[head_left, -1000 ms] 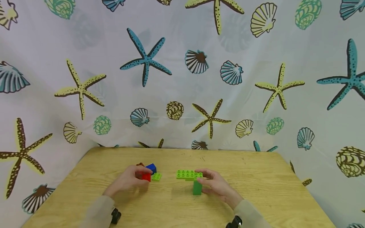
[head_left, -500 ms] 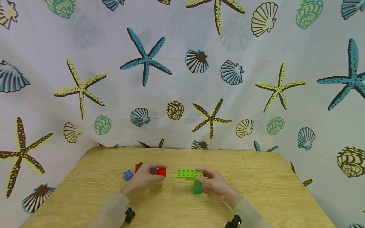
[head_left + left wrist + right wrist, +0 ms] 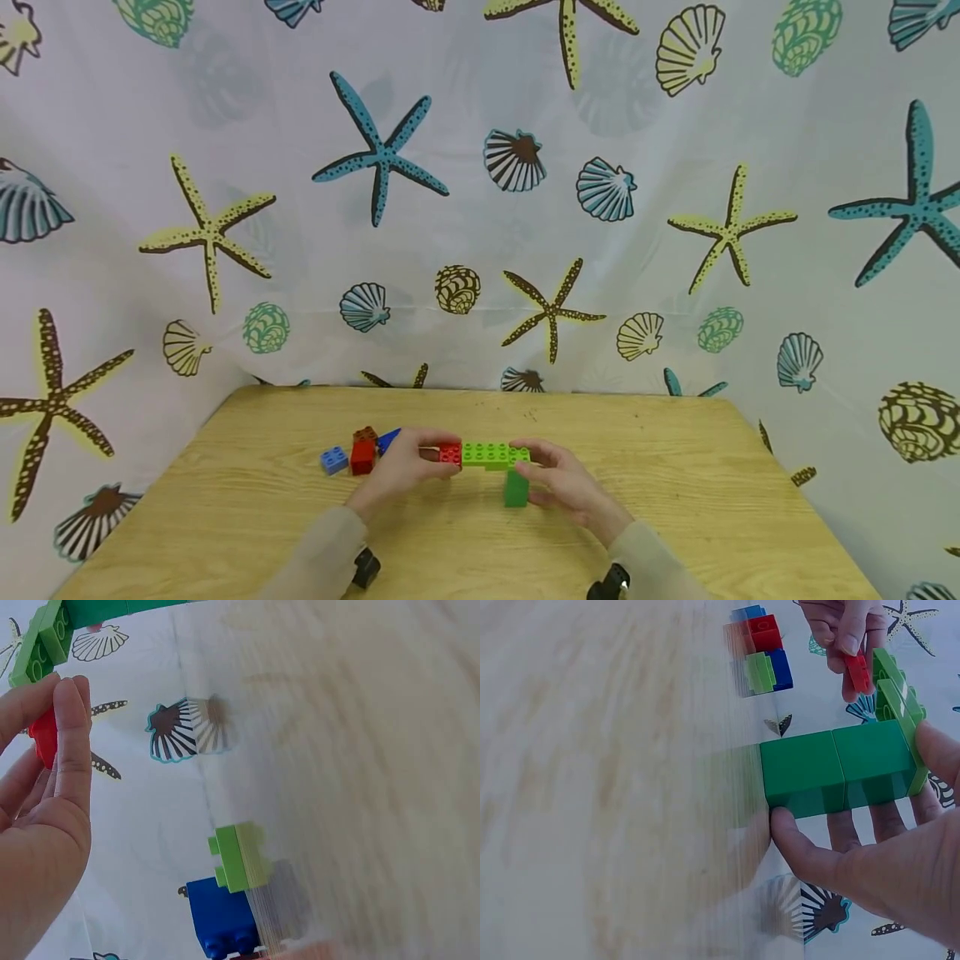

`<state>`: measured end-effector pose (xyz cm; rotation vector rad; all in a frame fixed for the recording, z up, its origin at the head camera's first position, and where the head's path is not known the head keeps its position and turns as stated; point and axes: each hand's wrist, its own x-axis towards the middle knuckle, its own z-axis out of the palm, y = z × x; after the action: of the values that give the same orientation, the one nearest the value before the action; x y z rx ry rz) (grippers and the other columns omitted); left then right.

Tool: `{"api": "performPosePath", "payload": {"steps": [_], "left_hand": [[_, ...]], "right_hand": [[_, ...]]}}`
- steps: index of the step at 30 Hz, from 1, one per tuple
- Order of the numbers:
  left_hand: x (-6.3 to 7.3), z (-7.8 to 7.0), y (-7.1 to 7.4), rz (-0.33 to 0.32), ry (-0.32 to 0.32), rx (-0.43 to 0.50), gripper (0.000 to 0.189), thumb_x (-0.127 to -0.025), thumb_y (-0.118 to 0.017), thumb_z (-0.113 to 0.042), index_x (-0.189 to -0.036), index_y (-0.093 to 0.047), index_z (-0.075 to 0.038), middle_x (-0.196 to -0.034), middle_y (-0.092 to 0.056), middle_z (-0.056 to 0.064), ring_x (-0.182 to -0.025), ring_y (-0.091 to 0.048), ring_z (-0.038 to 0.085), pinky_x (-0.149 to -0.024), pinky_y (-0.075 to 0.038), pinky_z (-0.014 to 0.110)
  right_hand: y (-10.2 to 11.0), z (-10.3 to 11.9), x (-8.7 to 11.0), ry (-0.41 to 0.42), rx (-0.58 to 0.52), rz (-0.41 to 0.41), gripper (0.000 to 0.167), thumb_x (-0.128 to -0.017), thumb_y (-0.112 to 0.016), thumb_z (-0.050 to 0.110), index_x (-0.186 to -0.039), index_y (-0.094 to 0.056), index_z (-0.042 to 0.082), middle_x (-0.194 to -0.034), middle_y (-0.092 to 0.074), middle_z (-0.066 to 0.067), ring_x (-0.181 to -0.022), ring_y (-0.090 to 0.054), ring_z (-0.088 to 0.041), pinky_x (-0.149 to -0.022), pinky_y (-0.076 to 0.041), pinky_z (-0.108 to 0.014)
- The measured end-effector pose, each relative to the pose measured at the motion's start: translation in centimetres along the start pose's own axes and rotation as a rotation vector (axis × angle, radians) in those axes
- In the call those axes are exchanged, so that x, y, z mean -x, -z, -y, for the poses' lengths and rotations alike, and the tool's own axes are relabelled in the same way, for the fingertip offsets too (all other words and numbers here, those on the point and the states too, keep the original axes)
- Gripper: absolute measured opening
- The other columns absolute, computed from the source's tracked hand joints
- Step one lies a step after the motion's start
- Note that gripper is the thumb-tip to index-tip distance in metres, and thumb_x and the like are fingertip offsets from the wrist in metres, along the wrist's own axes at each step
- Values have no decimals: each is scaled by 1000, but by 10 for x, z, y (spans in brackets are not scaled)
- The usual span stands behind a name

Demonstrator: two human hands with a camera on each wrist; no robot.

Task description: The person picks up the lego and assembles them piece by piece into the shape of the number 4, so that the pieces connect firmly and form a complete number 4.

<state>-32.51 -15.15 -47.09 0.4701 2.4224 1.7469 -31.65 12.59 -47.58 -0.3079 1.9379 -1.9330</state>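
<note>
While the left hand pinches a red brick between its fingers, the right hand curls its fingers round a green stack under lime bricks, all at the head view's lower centre.

Your dark-green blocks are smooth plastic, soft sheen on flat faces. Held red block and light-green blocks: same plastic, studded tops. Your table looks like smooth grained wood, glossy enough to mirror the curtain: printed cloth, lightly creased. Your sleeve: matt cloth.
</note>
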Motion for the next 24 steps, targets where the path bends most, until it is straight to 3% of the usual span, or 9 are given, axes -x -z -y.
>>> {"api": "performPosePath", "payload": {"steps": [7, 12, 24], "left_hand": [[-2, -5, -10, 41, -22, 35, 51, -85, -75, -4, -134, -58, -2, -134, -58, 22, -97, -71, 27, -77, -59, 42], [-1, -6, -15, 56, -40, 68, 51, -86, -71, 1, -135, -56, -1, -133, -58, 25, -94, -72, 27, -77, -58, 50], [-7, -8, -23, 118, -47, 69, 52, -87, -71, -1, -136, -55, -3, -120, -65, 19, -95, -71, 25, -80, -57, 49]], "right_hand": [[1, 1, 0, 10, -7, 9, 50, -94, -67, 27, -140, -53, 12, -133, -54, -8, -109, -55, -14, -86, -52, -39], [2, 0, 0, 8, -9, 19, 49, -94, -67, 27, -139, -53, 13, -134, -54, -9, -110, -55, -15, -87, -52, -40], [2, 0, 0, 3, 26, 4, 50, -93, -68, 31, -139, -54, 15, -135, -53, -10, -111, -54, -16, -88, -52, -42]]}}
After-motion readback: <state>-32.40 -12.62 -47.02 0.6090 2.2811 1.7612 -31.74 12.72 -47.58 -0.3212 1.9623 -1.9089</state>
